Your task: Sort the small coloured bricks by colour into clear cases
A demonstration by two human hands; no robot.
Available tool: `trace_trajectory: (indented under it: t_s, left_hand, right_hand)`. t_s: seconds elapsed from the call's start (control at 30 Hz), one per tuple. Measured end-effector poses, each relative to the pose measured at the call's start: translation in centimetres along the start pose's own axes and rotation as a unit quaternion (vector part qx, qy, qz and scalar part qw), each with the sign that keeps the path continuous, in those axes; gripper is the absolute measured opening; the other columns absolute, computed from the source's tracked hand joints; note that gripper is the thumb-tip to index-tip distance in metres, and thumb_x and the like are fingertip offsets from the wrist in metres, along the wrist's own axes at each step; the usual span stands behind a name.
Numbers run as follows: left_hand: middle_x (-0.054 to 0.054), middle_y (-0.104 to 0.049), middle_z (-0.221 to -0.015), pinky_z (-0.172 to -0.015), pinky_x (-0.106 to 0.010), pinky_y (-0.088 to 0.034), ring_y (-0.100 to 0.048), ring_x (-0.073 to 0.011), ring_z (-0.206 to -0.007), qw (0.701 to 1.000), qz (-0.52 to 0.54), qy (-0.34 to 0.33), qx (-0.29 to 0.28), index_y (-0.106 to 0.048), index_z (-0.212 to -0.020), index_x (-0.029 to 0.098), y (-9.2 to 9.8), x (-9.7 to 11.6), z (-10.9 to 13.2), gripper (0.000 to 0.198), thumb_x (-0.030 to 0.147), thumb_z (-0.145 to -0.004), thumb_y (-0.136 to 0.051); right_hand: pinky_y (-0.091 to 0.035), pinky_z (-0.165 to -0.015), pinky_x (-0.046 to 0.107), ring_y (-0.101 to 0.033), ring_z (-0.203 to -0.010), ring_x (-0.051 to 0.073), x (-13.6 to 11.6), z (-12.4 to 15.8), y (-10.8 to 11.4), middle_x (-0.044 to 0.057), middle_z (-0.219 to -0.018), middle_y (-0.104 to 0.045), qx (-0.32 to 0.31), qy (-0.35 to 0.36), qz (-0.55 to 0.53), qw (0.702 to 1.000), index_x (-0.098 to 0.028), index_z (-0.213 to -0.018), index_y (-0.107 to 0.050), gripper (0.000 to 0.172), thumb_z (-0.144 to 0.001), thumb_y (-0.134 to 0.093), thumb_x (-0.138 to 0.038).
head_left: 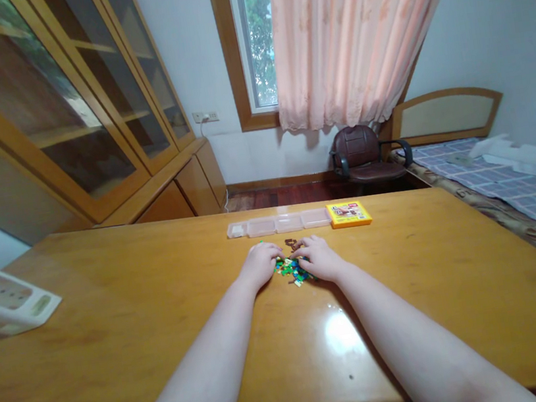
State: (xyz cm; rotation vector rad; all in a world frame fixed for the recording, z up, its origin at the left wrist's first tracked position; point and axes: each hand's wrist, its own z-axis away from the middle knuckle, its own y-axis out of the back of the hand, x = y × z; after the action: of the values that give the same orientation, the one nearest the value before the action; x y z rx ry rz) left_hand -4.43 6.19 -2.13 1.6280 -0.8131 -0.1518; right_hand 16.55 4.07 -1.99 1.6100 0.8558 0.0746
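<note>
A small heap of coloured toy bricks (292, 271), green, blue, white and yellow, lies on the wooden table (131, 327). My left hand (261, 263) rests palm down on the heap's left side with its fingers curled over the pieces. My right hand (319, 257) sits on the right side, fingers bent toward the bricks. A few brown pieces (291, 243) lie just beyond the fingertips. Whether either hand grips a piece is hidden under the fingers.
A clear plastic tray with compartments (278, 224) and a yellow box (348, 213) lie near the table's far edge. A white box (5, 301) sits at the left edge. Beyond are a brown chair (364, 157), a bed (504, 181) and wooden cabinets (87, 120).
</note>
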Motion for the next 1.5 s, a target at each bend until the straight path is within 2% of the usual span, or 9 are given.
trace_trajectory:
  t_s: [0.2, 0.43, 0.63, 0.77, 0.9, 1.0, 1.1, 1.3, 1.5]
  left_hand:
    - [-0.001, -0.071, -0.099, -0.093, -0.034, -0.044, -0.061, -0.0178, -0.095, 1.0, -0.022, -0.014, -0.003, -0.075, -0.088, 0.025, -0.5, 0.0, -0.1, 0.037, 0.005, -0.075, -0.046]
    - [-0.002, -0.071, -0.099, -0.093, -0.035, -0.044, -0.061, -0.0191, -0.096, 1.0, -0.028, -0.008, 0.003, -0.075, -0.087, 0.026, -0.3, 0.0, -0.1, 0.035, 0.005, -0.074, -0.05]
    - [-0.002, -0.071, -0.099, -0.094, -0.034, -0.044, -0.06, -0.0188, -0.097, 1.0, -0.011, -0.005, 0.001, -0.075, -0.08, 0.025, 0.1, 0.6, 0.0, 0.036, 0.002, -0.072, -0.048]
    - [-0.002, -0.07, -0.099, -0.093, -0.034, -0.044, -0.06, -0.0184, -0.096, 1.0, -0.01, 0.004, 0.007, -0.074, -0.08, 0.024, 0.0, 0.4, 0.0, 0.034, 0.004, -0.073, -0.049]
    - [-0.003, -0.07, -0.096, -0.091, -0.035, -0.044, -0.06, -0.0192, -0.094, 0.999, -0.018, 0.023, 0.03, -0.073, -0.072, 0.022, -0.2, -0.2, 0.0, 0.029, 0.005, -0.073, -0.05]
    - [-0.002, -0.071, -0.094, -0.089, -0.034, -0.044, -0.06, -0.0191, -0.093, 0.999, -0.022, 0.022, 0.022, -0.073, -0.069, 0.022, -0.2, -0.5, 0.0, 0.028, 0.006, -0.073, -0.051]
    - [-0.002, -0.071, -0.095, -0.089, -0.034, -0.044, -0.06, -0.0186, -0.093, 1.0, -0.026, 0.013, 0.013, -0.074, -0.071, 0.023, -0.2, -0.3, 0.0, 0.028, 0.005, -0.073, -0.051]
    - [-0.001, -0.071, -0.095, -0.09, -0.034, -0.044, -0.06, -0.0182, -0.092, 1.0, -0.027, 0.0, -0.002, -0.075, -0.077, 0.026, 0.0, 0.3, 0.0, 0.033, 0.003, -0.073, -0.051]
    - [-0.001, -0.07, -0.099, -0.092, -0.035, -0.043, -0.06, -0.0188, -0.095, 1.0, -0.028, -0.006, -0.004, -0.075, -0.083, 0.026, -0.3, 0.1, 0.1, 0.035, 0.005, -0.075, -0.05]
  right_hand:
    - [-0.033, -0.091, 0.037, -0.046, -0.099, 0.021, 0.0, 0.0, 0.2, 0.007, -0.104, -0.061, 0.008, -0.01, 0.009, 1.0, -0.021, -0.09, -0.072, 0.019, -0.083, -0.054, -0.02]
    - [-0.028, -0.099, 0.043, -0.04, -0.116, 0.024, 0.0, 0.2, -0.3, 0.004, -0.133, -0.049, -0.011, 0.023, 0.004, 1.0, -0.029, -0.107, -0.069, 0.028, -0.084, -0.054, -0.024]
    - [-0.029, -0.1, 0.045, -0.041, -0.116, 0.025, 0.1, 0.0, -0.4, 0.006, -0.126, -0.056, 0.023, -0.011, 0.02, 0.999, -0.025, -0.099, -0.071, 0.023, -0.084, -0.054, -0.025]
    - [-0.03, -0.101, 0.043, -0.043, -0.116, 0.023, 0.2, -0.1, -0.4, 0.006, -0.125, -0.057, 0.03, -0.006, -0.003, 1.0, -0.025, -0.102, -0.069, 0.025, -0.083, -0.054, -0.021]
    - [-0.03, -0.102, 0.043, -0.042, -0.119, 0.023, 0.1, -0.1, -0.4, 0.005, -0.129, -0.054, -0.001, 0.013, -0.014, 1.0, -0.026, -0.108, -0.068, 0.029, -0.083, -0.054, -0.022]
    - [-0.026, -0.104, 0.048, -0.036, -0.126, 0.028, 0.0, 0.1, -0.5, 0.006, -0.138, -0.046, -0.027, 0.009, -0.007, 1.0, -0.03, -0.115, -0.064, 0.035, -0.081, -0.057, -0.028]
    - [-0.022, -0.105, 0.052, -0.032, -0.129, 0.032, -0.2, 0.2, -0.5, 0.006, -0.14, -0.044, -0.032, 0.002, 0.001, 0.999, -0.031, -0.113, -0.066, 0.033, -0.081, -0.06, -0.033]
    - [-0.025, -0.106, 0.046, -0.041, -0.12, 0.026, -0.1, 0.0, -0.1, 0.005, -0.114, -0.064, 0.017, 0.03, -0.001, 0.999, -0.023, -0.088, -0.073, 0.018, -0.083, -0.057, -0.028]
    - [-0.026, -0.105, 0.047, -0.04, -0.12, 0.026, 0.2, 0.0, -0.5, 0.005, -0.124, -0.059, 0.024, 0.022, -0.001, 0.999, -0.026, -0.098, -0.072, 0.023, -0.081, -0.058, -0.023]
